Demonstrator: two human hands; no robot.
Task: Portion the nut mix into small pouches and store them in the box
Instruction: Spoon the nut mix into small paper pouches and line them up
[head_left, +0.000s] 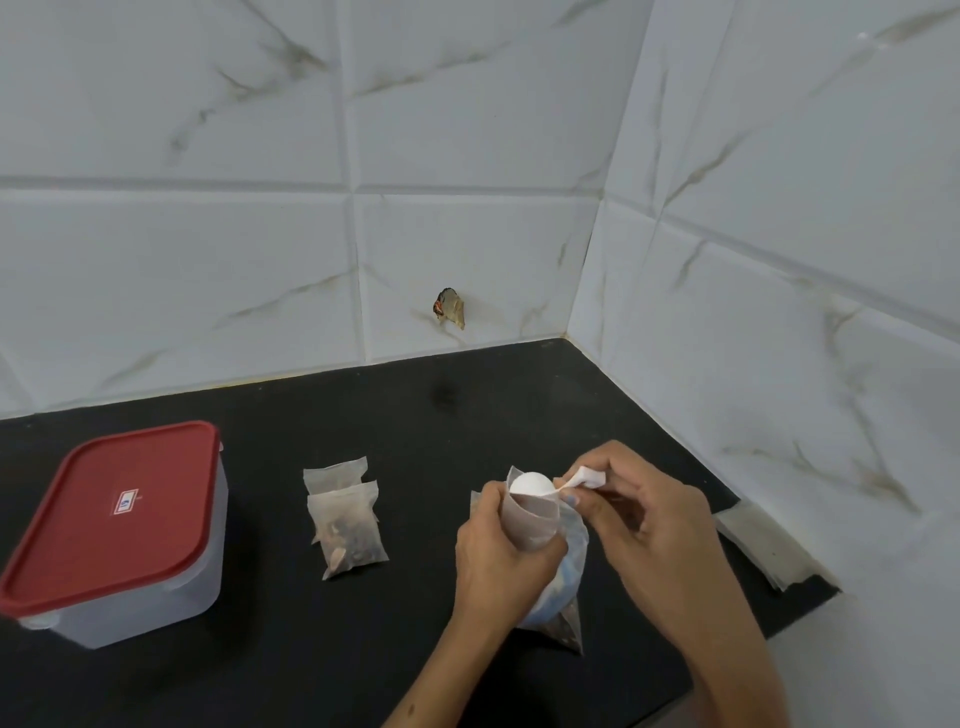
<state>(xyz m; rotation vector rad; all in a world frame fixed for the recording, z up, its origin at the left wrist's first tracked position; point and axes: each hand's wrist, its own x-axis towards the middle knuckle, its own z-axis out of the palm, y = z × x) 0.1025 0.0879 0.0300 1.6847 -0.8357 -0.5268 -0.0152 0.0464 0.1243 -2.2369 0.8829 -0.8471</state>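
Black desk (363, 649) in a tiled corner; left grip (501, 551) holds a pouch (535, 525), right grip (634, 514) pinches a white scoop (532, 484); filled pouches (348, 525) and lidded box (119, 530) well left.

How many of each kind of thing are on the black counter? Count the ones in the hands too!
Filled pouches lying on the counter: 2
Pouch being filled: 1
Big bag of nut mix: 1
White scoop: 1
Red-lidded box: 1
Total: 6

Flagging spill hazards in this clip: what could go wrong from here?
1. The left hand grips the pouch only at its mouth; nuts may spill as the right hand tips the white spoon in.
2. The box has its red lid on, so the filled pouches cannot go in yet.
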